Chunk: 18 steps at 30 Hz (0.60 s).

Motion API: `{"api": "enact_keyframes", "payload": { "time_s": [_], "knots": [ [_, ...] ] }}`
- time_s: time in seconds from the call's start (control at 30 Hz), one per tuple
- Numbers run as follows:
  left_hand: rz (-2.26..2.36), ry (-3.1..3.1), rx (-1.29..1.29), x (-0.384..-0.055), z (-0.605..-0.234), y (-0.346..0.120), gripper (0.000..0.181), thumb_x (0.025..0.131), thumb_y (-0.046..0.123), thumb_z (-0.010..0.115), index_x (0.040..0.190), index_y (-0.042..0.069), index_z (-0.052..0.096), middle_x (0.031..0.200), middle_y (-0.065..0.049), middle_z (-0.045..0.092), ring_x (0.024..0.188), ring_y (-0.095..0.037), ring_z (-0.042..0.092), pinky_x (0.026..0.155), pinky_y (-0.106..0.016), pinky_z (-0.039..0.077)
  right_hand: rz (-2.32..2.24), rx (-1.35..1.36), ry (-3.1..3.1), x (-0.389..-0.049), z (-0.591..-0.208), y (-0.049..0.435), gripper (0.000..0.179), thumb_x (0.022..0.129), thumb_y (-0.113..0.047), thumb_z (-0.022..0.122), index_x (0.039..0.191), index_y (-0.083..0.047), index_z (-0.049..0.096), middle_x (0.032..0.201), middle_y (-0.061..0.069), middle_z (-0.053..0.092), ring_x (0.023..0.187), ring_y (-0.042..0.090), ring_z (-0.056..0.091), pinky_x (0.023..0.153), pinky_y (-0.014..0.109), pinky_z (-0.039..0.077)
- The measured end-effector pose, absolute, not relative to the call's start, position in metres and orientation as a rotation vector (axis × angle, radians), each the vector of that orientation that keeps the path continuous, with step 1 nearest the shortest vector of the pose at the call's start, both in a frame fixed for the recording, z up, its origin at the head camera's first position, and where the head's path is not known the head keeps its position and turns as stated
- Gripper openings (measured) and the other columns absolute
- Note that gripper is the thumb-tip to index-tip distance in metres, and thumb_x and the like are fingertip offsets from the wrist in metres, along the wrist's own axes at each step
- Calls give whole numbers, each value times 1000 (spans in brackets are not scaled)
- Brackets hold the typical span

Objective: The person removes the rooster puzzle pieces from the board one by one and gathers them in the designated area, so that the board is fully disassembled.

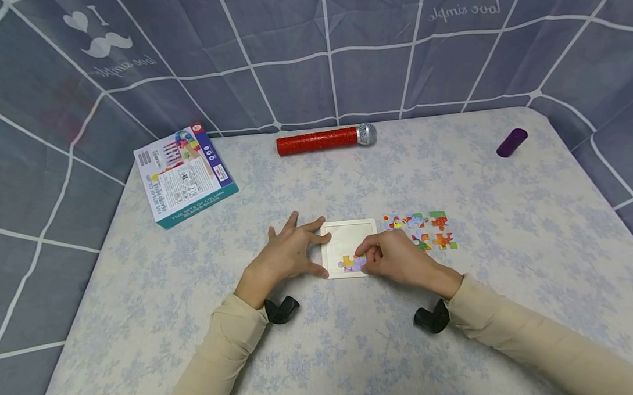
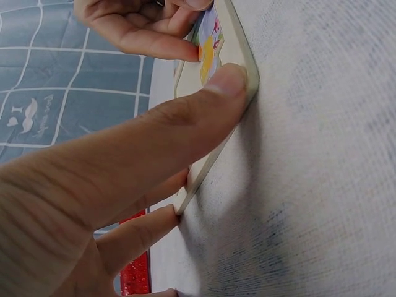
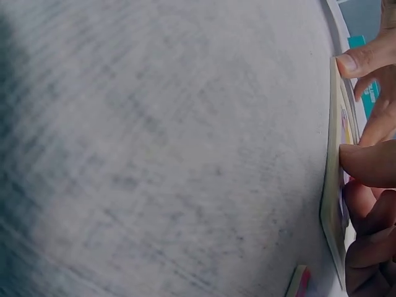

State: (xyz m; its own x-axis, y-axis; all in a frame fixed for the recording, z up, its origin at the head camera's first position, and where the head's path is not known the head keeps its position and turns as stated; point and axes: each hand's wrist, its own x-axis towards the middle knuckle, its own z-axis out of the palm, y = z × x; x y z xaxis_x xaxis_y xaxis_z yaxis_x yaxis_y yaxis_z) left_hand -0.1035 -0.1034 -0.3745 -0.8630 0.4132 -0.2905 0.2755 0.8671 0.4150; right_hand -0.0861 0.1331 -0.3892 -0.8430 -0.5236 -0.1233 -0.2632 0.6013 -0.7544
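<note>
A square, pale wooden puzzle tray (image 1: 348,237) lies on the table with joined yellow and purple jigsaw pieces (image 1: 347,264) along its near side. My left hand (image 1: 284,251) has its fingers spread at the tray's left edge. In the left wrist view the left thumb (image 2: 226,83) presses the tray's near corner, and other fingertips touch the rim. My right hand (image 1: 397,258) is over the tray's near right corner, thumb and forefinger pinching a purple jigsaw piece (image 1: 359,262), partly covered by the fingers. In the right wrist view the right thumb (image 3: 365,162) overlaps the tray's rim.
Several loose jigsaw pieces (image 1: 439,219) lie right of the tray, some partly behind my right hand. A red glittery microphone (image 1: 320,141) lies at the back, a printed box (image 1: 187,173) at the back left, and a purple cylinder (image 1: 512,142) at the back right.
</note>
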Motion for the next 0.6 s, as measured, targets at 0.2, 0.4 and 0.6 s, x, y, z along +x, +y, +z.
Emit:
{"api": "enact_keyframes", "payload": {
  "time_s": [0.2, 0.4, 0.6],
  "knots": [
    [535, 2662, 505, -103, -374, -104, 77, 63, 36, 92, 133, 21, 63, 156, 2, 35, 147, -43, 8, 100, -81, 10, -1090, -621, 2498, -87, -389, 132, 15, 79, -3, 77, 93, -7, 72, 68, -8, 60, 61, 7, 54, 63, 25, 47],
    [537, 2662, 500, -103, -375, -103, 78, 63, 36, 93, 133, 21, 63, 156, 3, 35, 147, -43, 8, 101, -80, 10, -1107, -610, 2504, -87, -389, 131, 18, 77, -1, 78, 91, -8, 70, 70, -7, 60, 62, 8, 54, 63, 25, 47],
    [533, 2665, 500, -103, -374, -103, 78, 63, 36, 93, 133, 21, 64, 156, 3, 35, 147, -43, 9, 100, -81, 10, -1117, -614, 2510, -86, -389, 130, 21, 76, 1, 79, 90, -9, 66, 73, -6, 60, 64, 8, 55, 61, 24, 48]
  ]
}}
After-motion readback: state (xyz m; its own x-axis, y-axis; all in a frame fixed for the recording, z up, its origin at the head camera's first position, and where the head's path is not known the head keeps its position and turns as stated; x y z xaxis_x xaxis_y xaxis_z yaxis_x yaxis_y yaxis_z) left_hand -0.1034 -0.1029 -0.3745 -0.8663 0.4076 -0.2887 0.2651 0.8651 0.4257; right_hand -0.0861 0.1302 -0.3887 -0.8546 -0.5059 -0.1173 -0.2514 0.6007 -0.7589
